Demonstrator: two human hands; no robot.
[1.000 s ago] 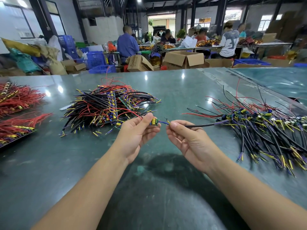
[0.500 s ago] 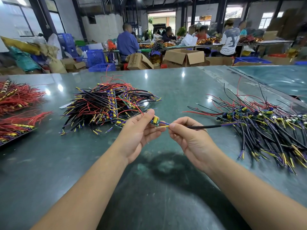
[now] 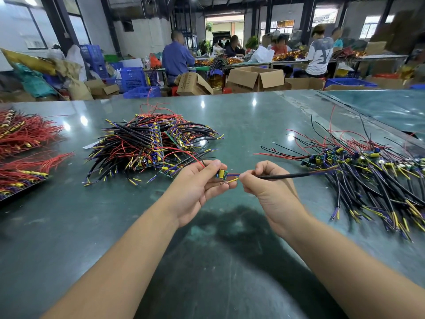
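Tension matters most, I judge, as I draw the black sleeved lead (image 3: 289,175) out straight from the small circuit board (image 3: 221,174) — pull along its length and grip close to the joints, so the thin wires don't tear. My left hand (image 3: 195,187) pinches the board between thumb and curled fingers and my right hand (image 3: 269,187) pinches the lead's end — both held above the middle of the table (image 3: 230,116), between the heap of wired boards (image 3: 147,143) and the loose pile (image 3: 368,171) by the right edge.

- The left hand (image 3: 195,187) and the right hand (image 3: 271,192) were bare.
- The left forearm (image 3: 119,261) and the right forearm (image 3: 340,259) were bare to the lower edge of view.
- The left thumbnail (image 3: 216,163) looked short and plain.
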